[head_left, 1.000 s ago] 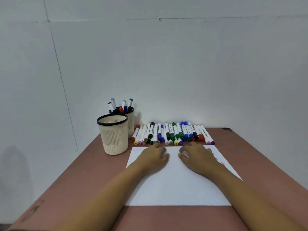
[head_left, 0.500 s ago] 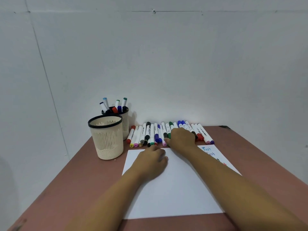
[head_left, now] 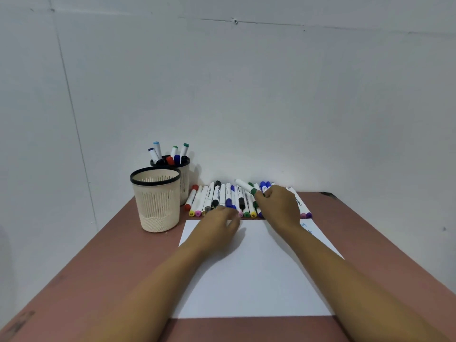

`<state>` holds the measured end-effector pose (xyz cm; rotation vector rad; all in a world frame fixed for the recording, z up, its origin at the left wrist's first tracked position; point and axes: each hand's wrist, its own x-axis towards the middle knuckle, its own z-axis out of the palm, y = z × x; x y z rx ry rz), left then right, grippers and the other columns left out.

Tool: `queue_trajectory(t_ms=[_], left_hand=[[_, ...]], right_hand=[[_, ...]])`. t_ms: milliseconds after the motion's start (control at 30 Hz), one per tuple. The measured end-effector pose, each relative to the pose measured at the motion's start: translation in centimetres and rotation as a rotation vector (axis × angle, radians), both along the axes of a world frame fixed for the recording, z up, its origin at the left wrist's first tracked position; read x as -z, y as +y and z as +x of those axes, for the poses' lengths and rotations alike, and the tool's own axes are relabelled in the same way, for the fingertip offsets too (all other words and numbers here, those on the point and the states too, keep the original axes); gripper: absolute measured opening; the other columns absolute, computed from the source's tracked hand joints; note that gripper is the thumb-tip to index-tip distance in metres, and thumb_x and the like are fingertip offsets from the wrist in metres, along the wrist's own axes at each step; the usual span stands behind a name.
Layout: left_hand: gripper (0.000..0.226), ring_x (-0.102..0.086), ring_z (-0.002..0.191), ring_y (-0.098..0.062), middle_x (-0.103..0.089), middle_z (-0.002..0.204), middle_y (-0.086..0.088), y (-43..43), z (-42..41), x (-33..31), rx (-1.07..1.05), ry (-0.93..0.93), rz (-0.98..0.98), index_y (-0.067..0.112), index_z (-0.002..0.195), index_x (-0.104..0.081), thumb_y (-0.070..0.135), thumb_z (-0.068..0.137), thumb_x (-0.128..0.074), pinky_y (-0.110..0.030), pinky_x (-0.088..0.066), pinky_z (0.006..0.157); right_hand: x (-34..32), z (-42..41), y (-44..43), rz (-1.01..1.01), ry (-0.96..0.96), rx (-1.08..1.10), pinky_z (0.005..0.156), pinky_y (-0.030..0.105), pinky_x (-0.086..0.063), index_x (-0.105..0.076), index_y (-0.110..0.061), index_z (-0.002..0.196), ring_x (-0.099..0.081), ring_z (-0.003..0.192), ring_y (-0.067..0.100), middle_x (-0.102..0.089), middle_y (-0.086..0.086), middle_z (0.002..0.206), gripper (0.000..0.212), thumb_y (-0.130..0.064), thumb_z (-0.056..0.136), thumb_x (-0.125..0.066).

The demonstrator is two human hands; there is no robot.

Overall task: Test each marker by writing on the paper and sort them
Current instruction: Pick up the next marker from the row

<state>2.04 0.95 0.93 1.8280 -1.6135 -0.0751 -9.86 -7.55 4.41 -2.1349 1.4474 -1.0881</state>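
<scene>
Table (head_left: 111,267): reddish-brown top set against a white wall, carrying everything below.
Paper (head_left: 256,280): white sheet lying flat in the middle of the table, with both forearms stretched over it.
Front cup (head_left: 156,201): beige slotted holder with a black rim, left of the paper's far corner; no markers show above its rim.
Back cup (head_left: 185,180): same kind, just behind the front one, with several markers standing in it.
Marker row (head_left: 217,198): white-barrelled markers with coloured caps, lying side by side along the far edge of the paper.
Right hand (head_left: 278,206): over the right part of the row, fingers curled and pinching the green marker at its capped end.
Left hand (head_left: 217,225): at the paper's far edge, fingers relaxed and holding nothing, tips at the near ends of the row; contact unclear.
Green marker (head_left: 245,186): raised above the row, barrel slanting up and to the left.
Writing (head_left: 307,227): blue marks on the paper's far right corner.
</scene>
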Motion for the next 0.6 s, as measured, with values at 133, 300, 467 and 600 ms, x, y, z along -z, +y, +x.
queue_trajectory(t_ms=[133,300,467,600], left_hand=[[0.043,-0.058,0.084,-0.019,-0.066,0.087,-0.006,-0.5,0.1,-0.8,-0.013,0.505,-0.019,0.008,0.084,-0.065,0.04,0.098,-0.041,-0.03,-0.041,0.076],[0.032,-0.068,0.098,-0.023,-0.072,0.097,-0.014,0.0,-0.6,-1.5,0.173,1.067,-0.045,0.001,0.094,-0.062,0.03,0.097,-0.049,-0.035,-0.051,0.093],[0.025,-0.066,0.068,-0.013,-0.066,0.077,-0.002,0.8,-0.2,-2.3,0.105,0.813,-0.074,0.002,0.103,-0.058,0.024,0.098,-0.048,-0.028,-0.053,0.071],[0.019,-0.048,0.068,-0.015,-0.053,0.072,0.003,1.1,0.7,-2.1,0.029,0.131,-0.063,0.011,0.09,-0.056,0.025,0.098,-0.047,-0.021,-0.035,0.06]], right_hand=[[0.4,-1.0,2.9,0.089,-0.229,-0.166,0.059,0.027,-0.038,-0.063,-0.006,0.075,-0.051,0.065,0.015,-0.059,0.001,0.067,0.026,-0.026,0.09,-0.058],[1.3,-1.2,5.4,0.114,-0.212,-0.345,0.058,0.016,-0.038,-0.069,-0.01,0.087,-0.057,0.068,0.007,-0.059,-0.01,0.068,0.021,-0.029,0.092,-0.06],[1.3,-1.8,5.0,-0.223,0.026,-0.336,0.054,0.029,-0.032,-0.055,-0.014,0.068,-0.043,0.054,0.011,-0.044,-0.009,0.055,0.031,-0.028,0.096,-0.055],[0.8,-1.9,3.8,-0.97,0.191,-0.248,0.05,0.027,-0.04,-0.064,-0.007,0.077,-0.053,0.059,0.024,-0.058,0.005,0.072,0.016,-0.014,0.084,-0.052]])
